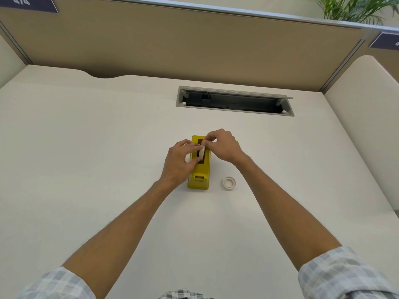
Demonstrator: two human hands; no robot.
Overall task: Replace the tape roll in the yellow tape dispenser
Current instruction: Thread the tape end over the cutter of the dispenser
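Both hands work a tape roll at the open well of the yellow tape dispenser, mid-swap.

The yellow tape dispenser (pixel 198 169) stands on the worktop (pixel 86 147) about midway between its side edges, nearer the far edge with the cable slot (pixel 235 101) than the near one. The left hand (pixel 179 162) and right hand (pixel 223 146) both pinch a white tape roll (pixel 202 152) held on edge over the dark well, the left from the side, the right from the far side. A second tape roll (pixel 229 183) lies flat on the worktop just beside the dispenser's near right corner. Which roll is old and which new cannot be told, nor whether the held one is going in or coming out. By my judgement the swap is roughly halfway: seating the roll and threading tape to the cutter remain.
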